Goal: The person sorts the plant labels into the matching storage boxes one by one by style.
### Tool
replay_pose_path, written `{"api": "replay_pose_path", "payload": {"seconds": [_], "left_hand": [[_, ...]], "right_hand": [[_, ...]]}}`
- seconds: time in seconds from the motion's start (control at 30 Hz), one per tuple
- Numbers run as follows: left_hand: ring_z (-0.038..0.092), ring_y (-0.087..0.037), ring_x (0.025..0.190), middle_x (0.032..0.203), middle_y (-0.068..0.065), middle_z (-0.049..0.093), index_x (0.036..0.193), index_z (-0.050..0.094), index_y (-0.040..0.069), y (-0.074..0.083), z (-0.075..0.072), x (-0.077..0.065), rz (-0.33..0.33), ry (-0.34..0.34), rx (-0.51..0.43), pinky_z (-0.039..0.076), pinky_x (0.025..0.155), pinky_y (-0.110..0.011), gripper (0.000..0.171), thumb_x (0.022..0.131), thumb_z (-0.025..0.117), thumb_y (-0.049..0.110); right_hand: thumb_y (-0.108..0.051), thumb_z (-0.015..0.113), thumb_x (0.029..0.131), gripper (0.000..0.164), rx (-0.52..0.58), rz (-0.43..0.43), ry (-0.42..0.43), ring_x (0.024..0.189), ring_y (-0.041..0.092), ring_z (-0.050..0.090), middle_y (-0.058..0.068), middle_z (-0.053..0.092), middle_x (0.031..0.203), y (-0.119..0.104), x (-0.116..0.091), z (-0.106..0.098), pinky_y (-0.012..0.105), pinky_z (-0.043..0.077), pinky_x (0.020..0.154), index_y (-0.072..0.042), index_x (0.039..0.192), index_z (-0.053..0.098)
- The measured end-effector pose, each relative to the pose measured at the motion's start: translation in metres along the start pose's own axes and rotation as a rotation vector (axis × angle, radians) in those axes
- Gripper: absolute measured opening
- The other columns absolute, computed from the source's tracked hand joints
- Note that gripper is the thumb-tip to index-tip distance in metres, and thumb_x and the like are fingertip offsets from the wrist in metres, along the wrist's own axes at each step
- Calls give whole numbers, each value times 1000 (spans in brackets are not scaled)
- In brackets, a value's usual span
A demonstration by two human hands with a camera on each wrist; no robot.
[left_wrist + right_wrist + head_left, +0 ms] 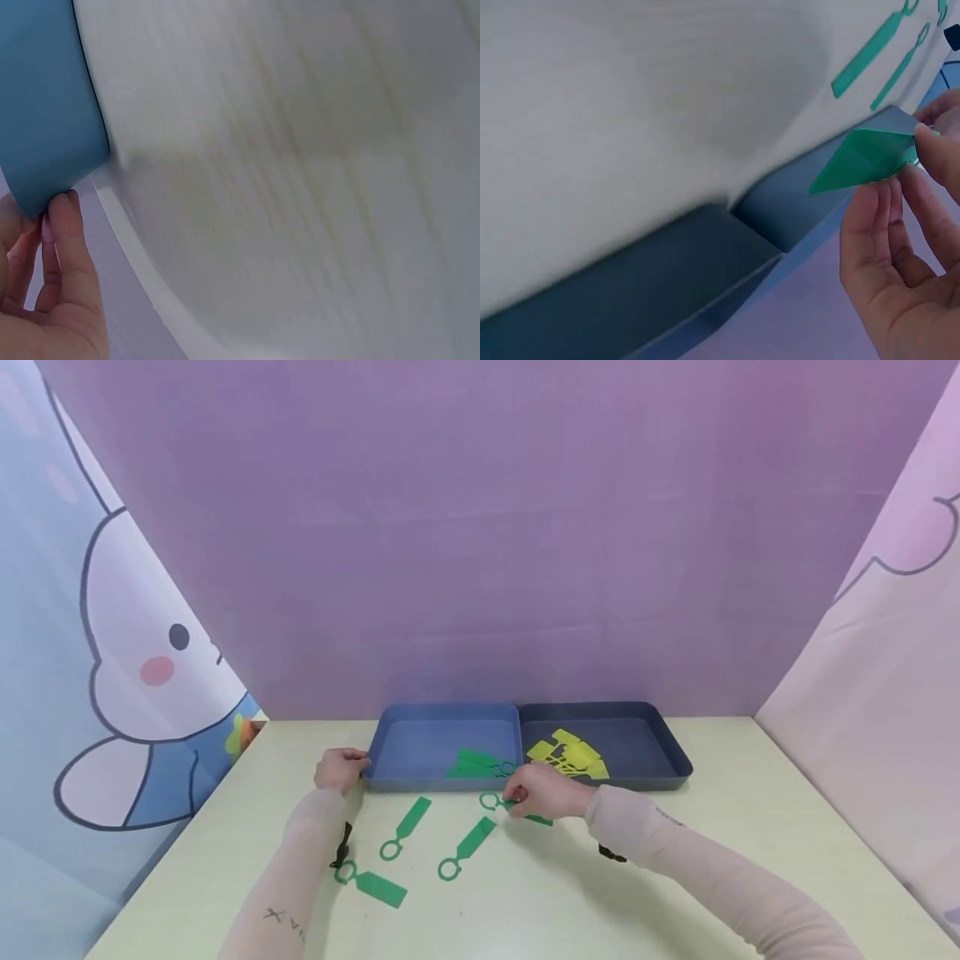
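In the head view my right hand pinches a green ring-ended tag in front of the trays; the tag's flat blade juts from between thumb and fingers in the right wrist view. My left hand holds the left edge of the blue tray, thumb and fingers at its corner in the left wrist view. Several green tags lie inside that tray. On the table are three more green tags: one left, one central and one nearest the front.
A dark navy tray adjoins the blue one on the right, with several yellow tags in its left part. The pale table runs back to a purple cloth; printed cloths hang at both sides.
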State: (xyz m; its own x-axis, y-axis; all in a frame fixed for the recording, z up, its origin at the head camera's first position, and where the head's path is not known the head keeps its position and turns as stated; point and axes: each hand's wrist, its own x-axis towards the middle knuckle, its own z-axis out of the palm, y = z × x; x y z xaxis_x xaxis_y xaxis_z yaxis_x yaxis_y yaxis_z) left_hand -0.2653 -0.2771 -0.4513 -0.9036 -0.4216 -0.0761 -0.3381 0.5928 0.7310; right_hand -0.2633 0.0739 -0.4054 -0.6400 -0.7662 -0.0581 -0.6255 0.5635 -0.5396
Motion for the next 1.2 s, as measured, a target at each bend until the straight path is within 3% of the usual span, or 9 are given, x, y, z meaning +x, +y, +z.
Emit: {"api": "replay_pose_path", "payload": {"seconds": [0.4,0.93,1.2], "left_hand": [[64,-25,85,106,-16,67,107,67,3,-3,3,3,3,3,2,46,78,-38,27,86,58,18],[62,-28,89,104,-15,68,105,68,3,-1,1,2,-2,17,6,44,82,-41,26,86,59,18],[64,-26,86,106,-15,67,106,67,2,-2,1,1,-4,12,-1,46,80,-39,26,86,60,17]], "right_hand": [[-9,69,80,23,-13,-72,1,82,12,61,6,68,94,-11,20,-16,27,51,74,-4,102,69],[-12,67,82,25,-19,15,28,90,13,61,5,67,103,-8,59,-33,34,48,85,-9,107,68],[-11,67,82,27,-16,35,60,92,15,61,6,67,103,-2,82,-32,28,51,78,-5,108,67]]}}
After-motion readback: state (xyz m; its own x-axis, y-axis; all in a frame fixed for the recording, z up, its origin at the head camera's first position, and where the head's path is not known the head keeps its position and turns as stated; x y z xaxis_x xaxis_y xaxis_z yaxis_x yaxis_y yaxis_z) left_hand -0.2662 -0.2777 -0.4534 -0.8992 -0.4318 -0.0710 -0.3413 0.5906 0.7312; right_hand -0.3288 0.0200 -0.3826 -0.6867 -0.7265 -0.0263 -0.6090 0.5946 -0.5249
